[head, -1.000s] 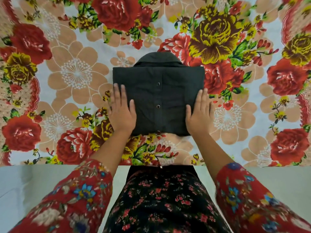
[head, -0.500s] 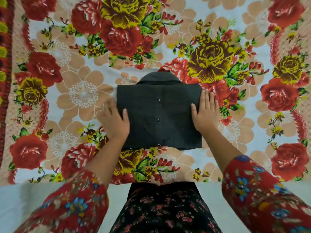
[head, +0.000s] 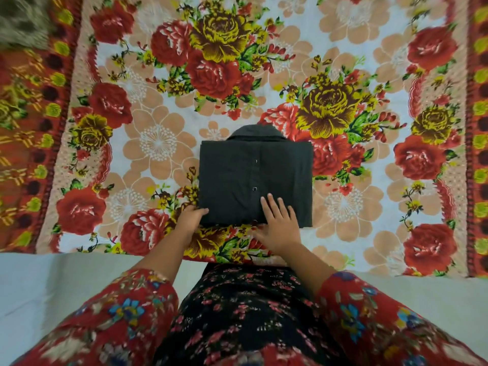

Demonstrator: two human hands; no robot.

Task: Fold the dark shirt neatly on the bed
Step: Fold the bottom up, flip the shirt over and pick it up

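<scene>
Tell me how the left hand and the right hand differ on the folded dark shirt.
The left hand is at the dark shirt's near left corner; the right hand is nearer the middle of its near edge. The left hand's thumb lies over the corner, fingers hidden, as if pinching; the right hand lies flat on top, fingers spread. Both touch the near edge.

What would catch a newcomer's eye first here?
The loud bedsheet, crowded with big red and yellow roses, fills the view. At its middle lies a dark shirt folded into a tidy rectangle, collar at the far end. At its near edge the left hand grips a corner and the right hand rests flat on top.
</scene>
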